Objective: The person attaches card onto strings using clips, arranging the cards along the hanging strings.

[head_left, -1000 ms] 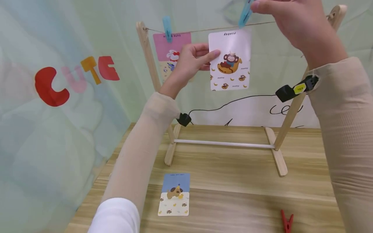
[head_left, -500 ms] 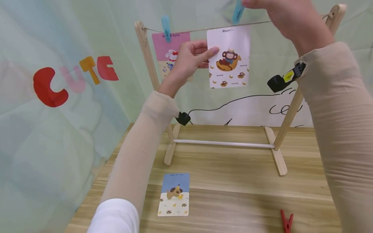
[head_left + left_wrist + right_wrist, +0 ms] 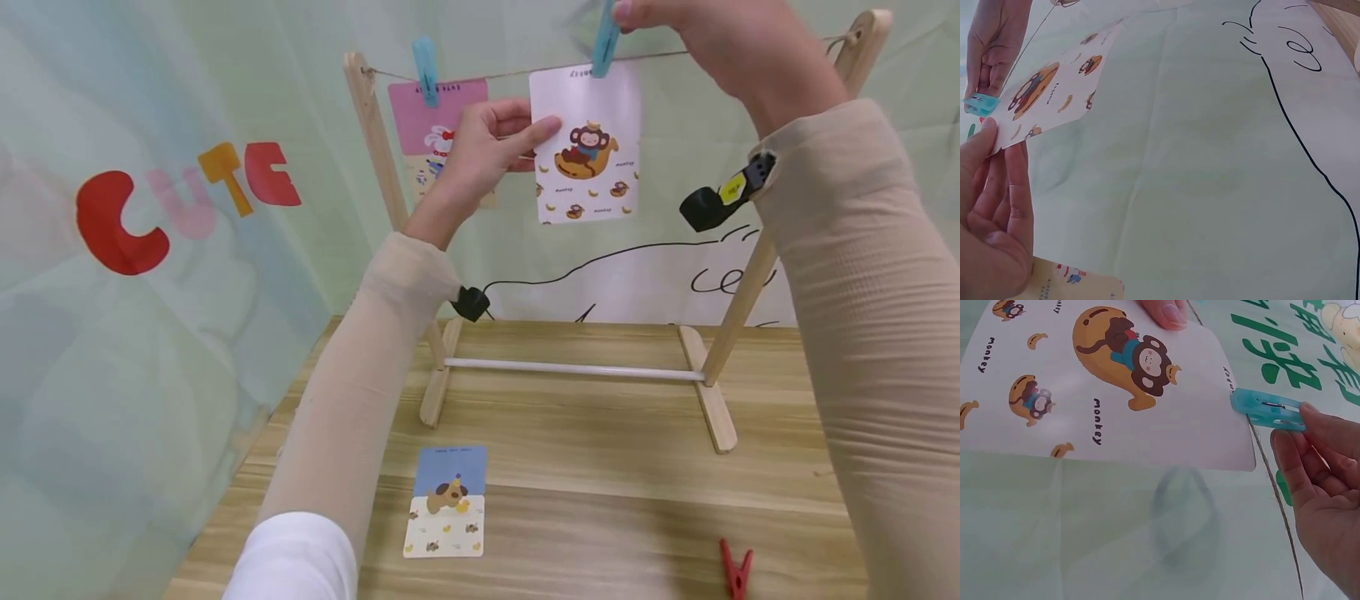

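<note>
My left hand [image 3: 487, 150] pinches the left edge of a white monkey card [image 3: 587, 187] between thumb and fingers, the card's top edge at the twine [image 3: 517, 73]. My right hand [image 3: 1329, 475] pinches the tail end of a blue clothespin [image 3: 1269, 409]. In the right wrist view, that clothespin's front end overlaps the card's top edge and the twine, covering part of the printed word. A pink rabbit card [image 3: 408, 121] hangs to the left under another blue clothespin [image 3: 425, 71], partly hidden behind my left hand.
A wooden stand [image 3: 381, 150] with a white lower bar [image 3: 577, 368] carries the twine. On the wooden table [image 3: 600, 467] lie a blue and cream dog card [image 3: 447, 500] and a red clothespin [image 3: 737, 569]. A cloth backdrop [image 3: 315, 100] hangs behind and at left.
My right hand has moved left and brought the blue clothespin down onto the top edge of the monkey card. My left hand keeps hold of the card, nearly still.
</note>
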`<state>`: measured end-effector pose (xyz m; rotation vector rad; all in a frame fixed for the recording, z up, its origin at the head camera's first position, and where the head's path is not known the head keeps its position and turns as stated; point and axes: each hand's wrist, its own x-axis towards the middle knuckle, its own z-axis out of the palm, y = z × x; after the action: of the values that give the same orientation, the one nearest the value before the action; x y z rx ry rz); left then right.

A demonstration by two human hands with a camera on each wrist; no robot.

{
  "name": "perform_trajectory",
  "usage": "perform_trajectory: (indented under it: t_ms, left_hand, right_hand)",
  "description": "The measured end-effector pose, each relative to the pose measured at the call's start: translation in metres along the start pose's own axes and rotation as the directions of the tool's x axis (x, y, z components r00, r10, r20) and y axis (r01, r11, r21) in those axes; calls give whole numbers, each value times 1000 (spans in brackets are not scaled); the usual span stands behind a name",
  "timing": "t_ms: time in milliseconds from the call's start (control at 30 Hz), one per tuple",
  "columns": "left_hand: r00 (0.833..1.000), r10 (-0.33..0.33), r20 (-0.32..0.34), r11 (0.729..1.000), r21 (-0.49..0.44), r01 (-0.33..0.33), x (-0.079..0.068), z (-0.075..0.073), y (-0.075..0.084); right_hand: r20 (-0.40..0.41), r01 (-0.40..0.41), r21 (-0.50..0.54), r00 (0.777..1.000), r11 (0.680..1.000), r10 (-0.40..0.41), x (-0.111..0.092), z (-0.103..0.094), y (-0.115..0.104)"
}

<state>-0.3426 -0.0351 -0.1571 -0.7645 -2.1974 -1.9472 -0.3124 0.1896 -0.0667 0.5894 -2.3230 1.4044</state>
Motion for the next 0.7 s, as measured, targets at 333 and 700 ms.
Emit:
perform_trajectory:
  t_ms: [333,700]
  left_hand:
    - [1000,20,-2,1000,-9,-20,-1,-1,0]
    - [1000,-3,-4,1000,28,3,-1,1,-2]
  right_hand:
    - [66,-112,-17,991,994,113,1,6,-4]
    - [155,-170,24,974,985,165,0,5,2]
